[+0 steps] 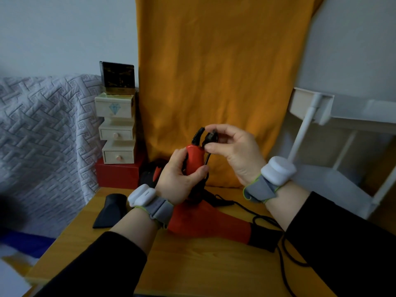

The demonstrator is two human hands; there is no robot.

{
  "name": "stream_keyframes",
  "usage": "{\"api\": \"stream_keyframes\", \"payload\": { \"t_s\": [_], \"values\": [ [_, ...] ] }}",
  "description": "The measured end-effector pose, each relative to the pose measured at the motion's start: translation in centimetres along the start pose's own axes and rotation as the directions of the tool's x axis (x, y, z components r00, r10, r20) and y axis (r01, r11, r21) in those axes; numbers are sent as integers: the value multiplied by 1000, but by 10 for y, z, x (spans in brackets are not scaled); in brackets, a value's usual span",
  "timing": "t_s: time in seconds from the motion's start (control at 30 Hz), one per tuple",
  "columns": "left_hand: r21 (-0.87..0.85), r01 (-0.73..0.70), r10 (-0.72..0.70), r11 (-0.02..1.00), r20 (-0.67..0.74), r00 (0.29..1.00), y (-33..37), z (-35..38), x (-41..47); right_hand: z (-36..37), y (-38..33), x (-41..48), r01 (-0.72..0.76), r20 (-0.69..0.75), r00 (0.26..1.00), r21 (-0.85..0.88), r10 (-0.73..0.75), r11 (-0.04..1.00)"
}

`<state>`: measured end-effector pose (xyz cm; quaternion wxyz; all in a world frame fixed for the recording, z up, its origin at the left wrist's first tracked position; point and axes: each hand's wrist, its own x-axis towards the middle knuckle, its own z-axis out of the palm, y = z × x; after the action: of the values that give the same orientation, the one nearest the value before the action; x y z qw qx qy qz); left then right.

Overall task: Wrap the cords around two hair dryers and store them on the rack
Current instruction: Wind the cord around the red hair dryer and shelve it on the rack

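Observation:
A red hair dryer (205,221) with a black nozzle end lies on the wooden table (192,264), its handle pointing up. My left hand (180,179) grips the red handle. My right hand (233,151) pinches the black cord (209,137) at the handle's top, beside the strain relief. More of that cord (285,249) trails over the table to the right and off the front edge. A second red and black hair dryer (153,174) lies behind my left hand, mostly hidden. The white rack (321,116) stands at the right.
A black concentrator nozzle (111,209) lies on the table at the left. Behind it, small wooden drawer boxes (116,133) are stacked on a red box (117,174). An orange cloth (214,82) hangs at the back. A grey quilted cover (42,136) lies left.

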<state>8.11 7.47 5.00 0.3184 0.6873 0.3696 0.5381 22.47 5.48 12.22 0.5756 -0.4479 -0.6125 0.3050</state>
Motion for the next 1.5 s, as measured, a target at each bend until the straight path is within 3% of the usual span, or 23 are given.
{"api": "stream_keyframes", "payload": {
  "t_s": [0.07, 0.13, 0.5, 0.7, 0.93, 1.17, 1.27, 1.4, 1.5],
  "values": [
    [-1, 4, -4, 1000, -1, 1000, 0, 1, 0, 0, -2, 0, 89, -39, 994, -231, -101, 969],
    [-22, 24, -24, 999, 22, 999, 1, 0, 0, 1, -6, 2, 160, -70, 978, -338, -195, 927],
    [-159, 100, -90, 982, 72, 993, -5, -3, -4, 2, -29, 15, 188, -59, 974, -337, -220, 923],
    [-50, 64, -61, 997, 60, 996, -10, 0, -7, 1, -32, 17, 208, -11, 974, -337, -225, 918],
    [-32, 54, -52, 998, 68, 996, -14, -2, -5, -5, -35, 7, 290, 31, 957, -139, -289, 947],
    [-54, 96, -93, 994, 65, 994, -14, -1, -7, -4, -42, 15, 228, -48, 973, 28, -227, 973],
    [-68, 107, -102, 992, 79, 992, -14, -2, -7, -4, -38, 22, 146, -94, 987, 148, -133, 978],
    [-75, 110, -106, 991, 55, 993, -17, 0, -5, -9, -21, 24, -83, -143, 978, 405, 152, 910],
    [-90, 41, -39, 995, 25, 999, -17, 2, -4, -17, -10, 22, -146, -108, 973, 406, 206, 902]
  ]
}}
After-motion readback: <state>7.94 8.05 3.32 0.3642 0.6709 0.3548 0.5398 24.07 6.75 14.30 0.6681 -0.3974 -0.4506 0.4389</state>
